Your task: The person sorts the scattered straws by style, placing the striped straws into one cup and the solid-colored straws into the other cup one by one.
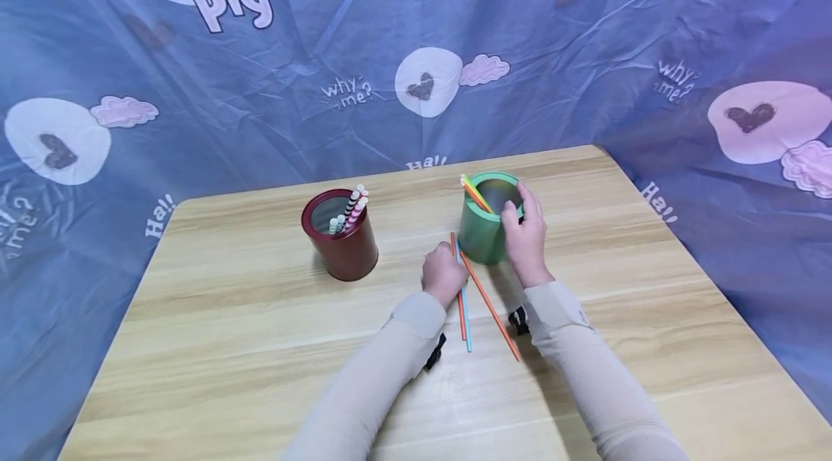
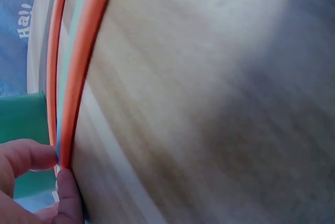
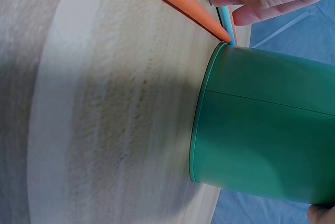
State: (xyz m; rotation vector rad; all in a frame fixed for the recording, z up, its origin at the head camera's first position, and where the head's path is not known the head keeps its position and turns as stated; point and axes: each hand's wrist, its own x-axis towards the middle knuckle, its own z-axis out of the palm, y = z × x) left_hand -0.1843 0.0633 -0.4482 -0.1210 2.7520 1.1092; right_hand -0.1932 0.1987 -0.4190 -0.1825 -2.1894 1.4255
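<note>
A green can (image 1: 482,238) stands upright on the right of the table, with several yellow and orange straws (image 1: 477,195) leaning in it. My right hand (image 1: 528,240) grips this can at its rim and right side. Just left of the can's base, my left hand (image 1: 445,273) pinches a blue straw (image 1: 466,324) and an orange straw (image 1: 461,320) lying side by side, its fingertips close round them in the left wrist view. Another orange straw (image 1: 497,316) lies slanted to their right, its far end beside the can's base (image 3: 194,145).
A dark red can (image 1: 347,255) holding several striped straws (image 1: 354,212) stands to the left on the wooden table (image 1: 227,345). Blue printed cloth (image 1: 292,107) hangs behind the table and along its right side.
</note>
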